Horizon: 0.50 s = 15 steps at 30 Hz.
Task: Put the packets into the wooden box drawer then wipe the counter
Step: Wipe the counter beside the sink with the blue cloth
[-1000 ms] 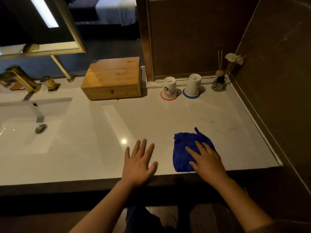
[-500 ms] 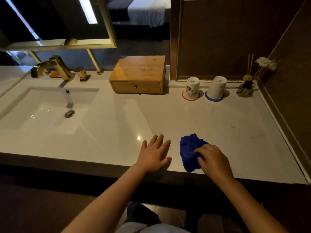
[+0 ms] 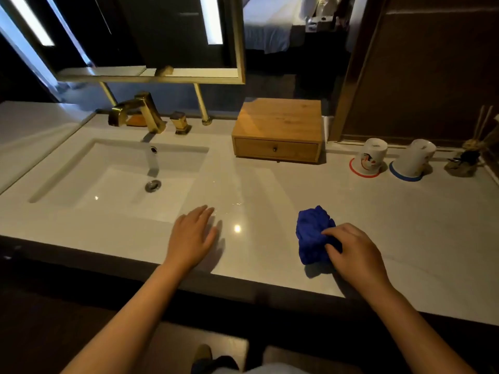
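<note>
a second ago the blue cloth (image 3: 313,234) lay flat under an open palm; now the right hand (image 3: 356,255) has bunched it into a wad, fingers curled on its near side. no packets show and the wooden box (image 3: 278,136) has its drawer shut, so wiping looks like the step in hand. the cloth sits just ahead and left of that hand, on the counter (image 3: 405,225). the left hand (image 3: 193,236) lies flat, empty, well to the left.

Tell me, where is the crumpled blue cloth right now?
In the head view, the crumpled blue cloth sits near the front edge of the white marble counter, gripped by the right hand, right of the flat left hand.
</note>
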Tool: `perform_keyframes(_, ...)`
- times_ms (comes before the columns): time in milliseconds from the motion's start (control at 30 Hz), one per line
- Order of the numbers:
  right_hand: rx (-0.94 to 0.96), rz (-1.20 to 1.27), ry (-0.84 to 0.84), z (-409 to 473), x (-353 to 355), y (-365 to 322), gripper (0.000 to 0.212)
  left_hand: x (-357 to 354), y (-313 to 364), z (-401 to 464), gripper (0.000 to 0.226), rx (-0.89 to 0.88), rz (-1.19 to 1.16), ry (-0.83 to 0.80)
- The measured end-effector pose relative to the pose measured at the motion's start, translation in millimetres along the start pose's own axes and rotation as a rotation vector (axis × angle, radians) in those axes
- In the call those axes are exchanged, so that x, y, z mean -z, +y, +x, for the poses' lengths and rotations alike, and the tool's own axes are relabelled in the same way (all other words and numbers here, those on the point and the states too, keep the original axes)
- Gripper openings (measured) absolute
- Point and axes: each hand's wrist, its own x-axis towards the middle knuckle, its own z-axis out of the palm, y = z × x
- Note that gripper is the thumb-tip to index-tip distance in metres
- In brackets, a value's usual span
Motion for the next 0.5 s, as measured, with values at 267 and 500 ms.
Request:
perform_keyframes(267,-0.138,-0.039,0.054,17.7,-47.0,-95.5,0.03,23.1,-175.7,32.1,0.046,0.081,0.106,-0.163)
perform_keyframes(500,-0.293,-0.079,0.071,9.5,-68.7,-142.5,0.031,20.5,-196.3,33.2,0.043,-0.042,0.105,-0.193)
